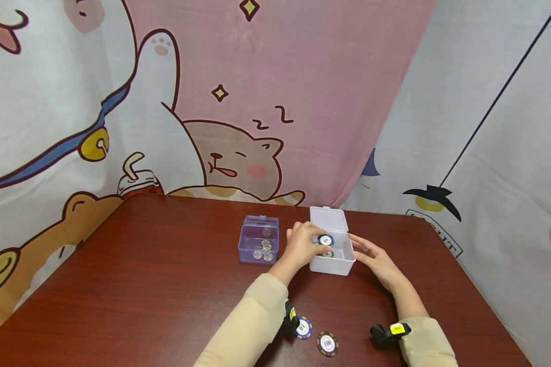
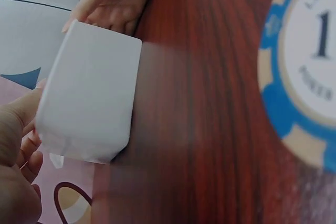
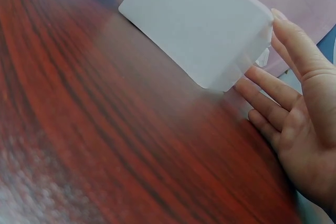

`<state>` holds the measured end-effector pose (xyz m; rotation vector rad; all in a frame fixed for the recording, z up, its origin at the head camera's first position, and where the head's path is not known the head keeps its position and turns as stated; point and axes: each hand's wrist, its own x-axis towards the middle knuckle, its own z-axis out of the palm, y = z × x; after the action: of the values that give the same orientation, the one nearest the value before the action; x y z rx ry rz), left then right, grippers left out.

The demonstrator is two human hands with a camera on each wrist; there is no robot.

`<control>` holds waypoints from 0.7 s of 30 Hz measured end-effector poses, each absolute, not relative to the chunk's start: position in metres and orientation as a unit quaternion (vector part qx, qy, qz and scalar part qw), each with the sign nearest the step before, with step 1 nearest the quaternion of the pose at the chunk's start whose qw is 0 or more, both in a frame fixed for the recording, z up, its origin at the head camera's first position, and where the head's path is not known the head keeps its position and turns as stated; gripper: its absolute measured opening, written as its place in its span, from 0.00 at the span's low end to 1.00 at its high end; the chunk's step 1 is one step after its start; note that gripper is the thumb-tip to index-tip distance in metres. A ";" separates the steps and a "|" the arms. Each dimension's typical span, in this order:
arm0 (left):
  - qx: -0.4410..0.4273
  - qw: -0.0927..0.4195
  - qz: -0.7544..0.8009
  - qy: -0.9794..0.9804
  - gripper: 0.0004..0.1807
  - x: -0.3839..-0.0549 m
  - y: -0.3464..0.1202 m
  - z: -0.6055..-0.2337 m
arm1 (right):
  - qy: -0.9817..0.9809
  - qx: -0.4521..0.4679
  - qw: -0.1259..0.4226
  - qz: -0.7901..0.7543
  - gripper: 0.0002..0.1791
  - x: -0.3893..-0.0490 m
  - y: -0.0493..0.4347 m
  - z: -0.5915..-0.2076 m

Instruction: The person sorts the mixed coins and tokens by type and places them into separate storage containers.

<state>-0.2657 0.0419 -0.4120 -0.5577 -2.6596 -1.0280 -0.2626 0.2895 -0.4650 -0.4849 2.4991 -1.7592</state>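
A white lidded box (image 1: 330,265) stands with its lid raised at the back of the table, right of centre. My left hand (image 1: 300,244) reaches over its left wall and pinches a dark poker chip (image 1: 326,240) between thumb and fingers at the opening. Below that, a green-edged chip (image 1: 330,254) lies inside, partly covered by the thumb. My right hand (image 1: 376,260) rests against the box's right side with fingers extended. In the right wrist view its thumb (image 3: 296,40) lies along the box corner. The left wrist view shows the box's front wall (image 2: 94,82); the contents are hidden there.
Left of the white box stands a translucent blue-purple box (image 1: 243,250), lid up, holding several clear round pieces (image 1: 266,250). Nearer me lie a blue poker chip (image 1: 304,328) and a black one (image 1: 327,344) on the brown table (image 1: 165,285). A printed cloth (image 1: 326,102) hangs behind.
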 end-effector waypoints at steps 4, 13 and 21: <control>-0.181 0.120 -0.353 -0.910 0.24 -0.267 0.044 -0.415 | 0.807 -0.157 0.024 -0.569 0.29 -0.263 0.289 -0.465; -0.172 0.128 -0.351 -0.911 0.24 -0.268 0.046 -0.417 | 0.805 -0.154 0.024 -0.572 0.29 -0.264 0.289 -0.464; -0.172 0.132 -0.329 -0.919 0.24 -0.267 0.047 -0.419 | 0.803 -0.158 0.025 -0.574 0.29 -0.262 0.290 -0.464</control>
<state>-0.2674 0.0471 -0.4187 -0.5004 -2.6671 -0.9539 -0.2622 0.2899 -0.4643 -0.4896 2.4824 -1.7765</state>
